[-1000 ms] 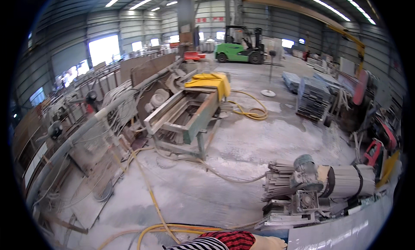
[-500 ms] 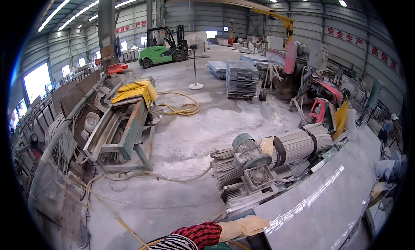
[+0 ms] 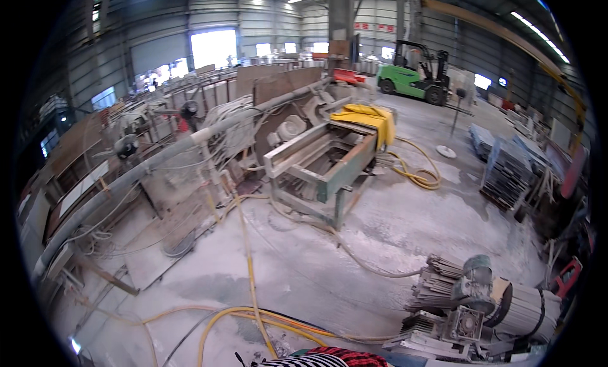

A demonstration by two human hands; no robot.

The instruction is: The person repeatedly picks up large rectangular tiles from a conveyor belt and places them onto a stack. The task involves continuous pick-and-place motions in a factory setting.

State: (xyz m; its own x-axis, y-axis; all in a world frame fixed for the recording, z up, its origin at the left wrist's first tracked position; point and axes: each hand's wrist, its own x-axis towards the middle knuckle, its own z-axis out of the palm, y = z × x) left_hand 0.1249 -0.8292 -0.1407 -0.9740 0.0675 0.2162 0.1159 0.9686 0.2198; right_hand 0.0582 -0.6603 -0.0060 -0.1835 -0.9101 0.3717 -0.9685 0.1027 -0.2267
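Neither of my hands shows now. Only a bit of sleeve reaches in at the lower edge: a black-and-white striped part with a red-and-black checked part beside it. To the right of the sleeve lies a dusty electric motor with a gearbox. A bundle of long pale strips, held by dark bands, lies behind and beside the motor. Yellow hoses run across the dusty floor just ahead of the sleeve.
A metal frame with a yellow cover stands ahead. Along the left runs a thick pipe with cables. Farther off are a green forklift, stacked slabs and a coiled yellow hose.
The view has swung left, so the forklift, frame and motor sit farther right. The tan-gloved hand and the glossy slab by it have left the picture.
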